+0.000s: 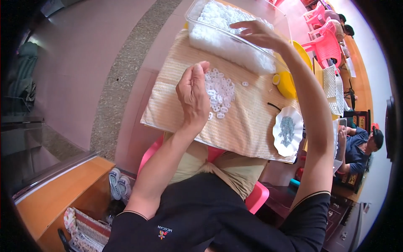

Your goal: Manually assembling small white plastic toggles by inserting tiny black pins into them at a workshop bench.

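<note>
Small white plastic pieces (222, 90), oval with two holes, lie in a loose pile on a striped cream cloth (247, 122) in front of me. At the left edge of this pile stands my left hand (193, 94), thumb up and fingers extended close together, the palm side turned to the pieces. My right hand (258, 34) reaches over a clear plastic bin (191, 19) heaped with similar white pieces (216, 14). Its fingers are apart, and nothing shows in them. One loose piece (245, 84) lies right of the pile.
A scalloped white dish (278, 136) of small dark bits sits at the cloth's right edge. Beyond it are a short black strip (273, 106) and a yellow container (286, 86). Another person (359, 145) sits at the right. Pink chairs (329, 48) stand farther off.
</note>
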Motion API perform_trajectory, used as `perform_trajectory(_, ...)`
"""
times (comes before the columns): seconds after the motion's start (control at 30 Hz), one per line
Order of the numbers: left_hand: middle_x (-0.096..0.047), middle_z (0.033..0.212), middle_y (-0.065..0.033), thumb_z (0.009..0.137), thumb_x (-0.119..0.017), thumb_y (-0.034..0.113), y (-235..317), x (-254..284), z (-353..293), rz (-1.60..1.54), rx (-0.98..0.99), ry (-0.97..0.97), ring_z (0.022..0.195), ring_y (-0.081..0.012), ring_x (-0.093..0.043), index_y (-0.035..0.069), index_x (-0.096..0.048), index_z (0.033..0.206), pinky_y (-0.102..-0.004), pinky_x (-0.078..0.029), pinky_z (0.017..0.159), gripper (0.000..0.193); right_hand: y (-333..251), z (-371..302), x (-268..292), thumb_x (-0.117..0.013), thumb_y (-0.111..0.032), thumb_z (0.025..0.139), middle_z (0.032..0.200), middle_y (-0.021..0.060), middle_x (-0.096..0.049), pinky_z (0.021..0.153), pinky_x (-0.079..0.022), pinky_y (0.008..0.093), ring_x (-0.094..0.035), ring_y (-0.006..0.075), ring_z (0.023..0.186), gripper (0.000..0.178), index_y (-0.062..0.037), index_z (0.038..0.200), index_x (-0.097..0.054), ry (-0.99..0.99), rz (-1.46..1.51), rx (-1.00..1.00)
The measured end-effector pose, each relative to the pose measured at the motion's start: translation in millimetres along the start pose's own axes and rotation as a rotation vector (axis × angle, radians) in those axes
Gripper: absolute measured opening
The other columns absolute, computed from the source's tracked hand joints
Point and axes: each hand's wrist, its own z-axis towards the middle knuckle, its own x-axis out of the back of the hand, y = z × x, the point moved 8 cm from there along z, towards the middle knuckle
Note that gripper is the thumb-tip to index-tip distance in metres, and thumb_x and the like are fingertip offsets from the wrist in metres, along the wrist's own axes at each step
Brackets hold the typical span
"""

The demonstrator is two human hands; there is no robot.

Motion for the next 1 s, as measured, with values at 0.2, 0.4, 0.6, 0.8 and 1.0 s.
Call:
perform_trajectory(0.2,-0.064,0.105,-0.0148,0.102,-0.042,0.031,0,3,5,-0.053,0.007,0.019,0.102,-0.0212,-0.060,-0.008,-0.061,0.107,-0.0338,-0.046,0.097,0.043,-4,18,-34,-0.057,-0.066,0.081,0.147,0.0158,-0.036,0.114,-0.023,0.0400,-0.033,0.0308,0.136,0.083,-0.0085,0.140,-0.044,-0.184,-0.082,0.068)
perform_trajectory(0.4,-0.063,0.107,-0.0152,0.102,-0.042,0.031,-4,3,7,-0.095,0.048,0.008,0.102,-0.0210,-0.059,-0.008,-0.059,0.109,-0.0338,-0.047,0.097,0.044,-18,4,-39,-0.054,-0.052,0.090,0.131,0.0151,-0.055,0.102,-0.037,0.0351,-0.050,0.0293,0.118,0.054,-0.0121,0.127,-0.060,-0.173,-0.121,-0.032)
perform_trajectory(0.6,-0.063,0.105,-0.0143,0.102,-0.041,0.033,-4,2,6,-0.126,0.044,0.008,0.100,-0.0190,-0.060,-0.007,-0.060,0.108,-0.0323,-0.048,0.094,0.044,1,13,-38,-0.058,-0.040,0.090,0.107,0.0174,-0.064,0.085,-0.046,0.0360,-0.059,0.0246,0.096,0.039,-0.0096,0.112,-0.068,-0.220,-0.032,0.134)
perform_trajectory(0.8,-0.064,0.102,-0.0125,0.102,-0.042,0.034,-4,3,4,-0.111,0.034,-0.008,0.093,-0.0170,-0.061,-0.005,-0.060,0.107,-0.0303,-0.051,0.087,0.043,-1,16,-13,-0.062,-0.041,0.087,0.071,0.0045,-0.061,0.056,-0.046,0.0304,-0.056,0.0136,0.064,0.041,-0.0020,0.097,-0.070,0.103,0.081,0.185)
perform_trajectory(1.0,-0.065,0.093,-0.0096,0.101,-0.044,0.033,-11,-4,2,-0.159,0.078,0.000,0.087,-0.0157,-0.061,-0.005,-0.063,0.102,-0.0293,-0.049,0.083,0.042,11,12,-3,-0.065,-0.042,0.085,0.061,-0.0005,-0.054,0.036,-0.028,0.0238,-0.043,0.0067,0.045,0.037,-0.0067,0.095,-0.071,0.165,0.358,-0.133)
